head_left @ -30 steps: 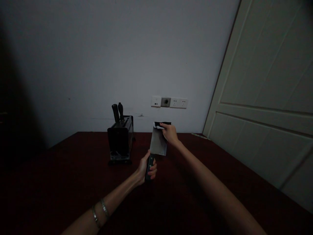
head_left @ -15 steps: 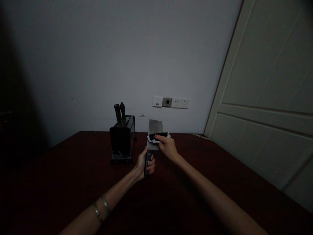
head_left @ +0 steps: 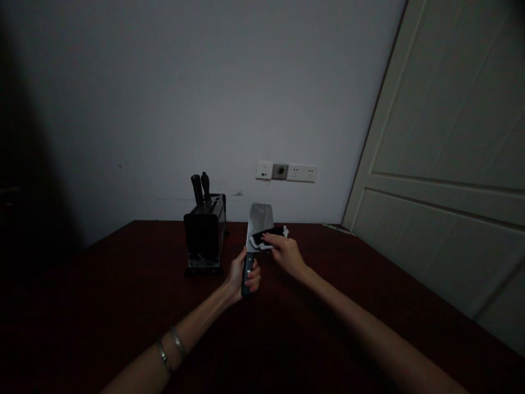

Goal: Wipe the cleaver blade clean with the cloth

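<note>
My left hand (head_left: 240, 276) is closed around the dark handle of a cleaver, whose wide steel blade (head_left: 259, 220) points up and away from me. My right hand (head_left: 286, 254) pinches a small black-and-white cloth (head_left: 270, 237) against the lower part of the blade, near the handle. Both hands hover above the dark red table (head_left: 123, 306). Two thin bangles circle my left wrist.
A black knife block (head_left: 204, 232) with two dark handles sticking out stands on the table left of the cleaver. A row of wall sockets (head_left: 286, 172) sits on the pale wall behind. A cream panelled door (head_left: 447, 164) fills the right side.
My right hand slid the cloth from the blade's top edge down toward the handle. The blade turned more edge-on and upright, and my left hand shifted slightly.
</note>
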Demonstrator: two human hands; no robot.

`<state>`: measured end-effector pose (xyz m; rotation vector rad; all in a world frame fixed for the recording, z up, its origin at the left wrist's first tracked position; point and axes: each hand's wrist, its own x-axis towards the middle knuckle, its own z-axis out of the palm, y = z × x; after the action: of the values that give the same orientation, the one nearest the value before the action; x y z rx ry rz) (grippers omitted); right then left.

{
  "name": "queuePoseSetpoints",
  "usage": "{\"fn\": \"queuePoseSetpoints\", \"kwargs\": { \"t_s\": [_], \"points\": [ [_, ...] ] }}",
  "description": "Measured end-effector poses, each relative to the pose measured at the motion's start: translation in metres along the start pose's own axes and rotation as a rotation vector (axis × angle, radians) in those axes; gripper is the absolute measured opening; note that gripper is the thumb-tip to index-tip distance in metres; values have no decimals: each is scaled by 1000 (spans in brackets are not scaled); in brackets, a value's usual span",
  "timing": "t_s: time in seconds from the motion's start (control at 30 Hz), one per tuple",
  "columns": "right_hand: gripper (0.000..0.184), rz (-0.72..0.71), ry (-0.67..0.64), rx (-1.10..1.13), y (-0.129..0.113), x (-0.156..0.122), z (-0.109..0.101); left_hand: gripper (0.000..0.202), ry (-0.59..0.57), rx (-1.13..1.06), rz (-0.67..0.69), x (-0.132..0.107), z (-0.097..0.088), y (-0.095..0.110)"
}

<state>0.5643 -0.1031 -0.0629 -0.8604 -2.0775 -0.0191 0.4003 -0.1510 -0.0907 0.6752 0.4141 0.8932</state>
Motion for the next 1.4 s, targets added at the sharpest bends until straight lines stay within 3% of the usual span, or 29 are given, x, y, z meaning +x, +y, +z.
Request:
{"fn": "queuePoseSetpoints", "kwargs": {
  "t_s": [0.1,0.23,0.33,0.47,0.7,0.93,1.13,1.27,1.4],
  "points": [
    [50,-23,25,-30,3,4,-7,60,-15,16,-3,0,2,-4],
    [48,25,106,-151,8,43,-19,58,-32,47,11,0,5,-14],
    [44,-33,81,-185,1,65,-13,59,-6,48,25,0,6,-20],
    [45,-98,11,-218,-7,75,1,60,27,30,13,0,6,-26],
    [43,78,132,-244,11,77,6,60,35,-30,22,1,9,-33],
    [44,26,139,-200,-2,82,22,60,45,-10,36,2,6,-30],
    [43,81,183,-200,13,79,10,59,57,16,26,3,5,-29],
    [43,55,147,-184,12,68,14,59,71,-17,40,3,5,-27],
    [45,-7,86,-144,-12,36,31,59,100,-48,87,2,4,-17]
  ]
}}
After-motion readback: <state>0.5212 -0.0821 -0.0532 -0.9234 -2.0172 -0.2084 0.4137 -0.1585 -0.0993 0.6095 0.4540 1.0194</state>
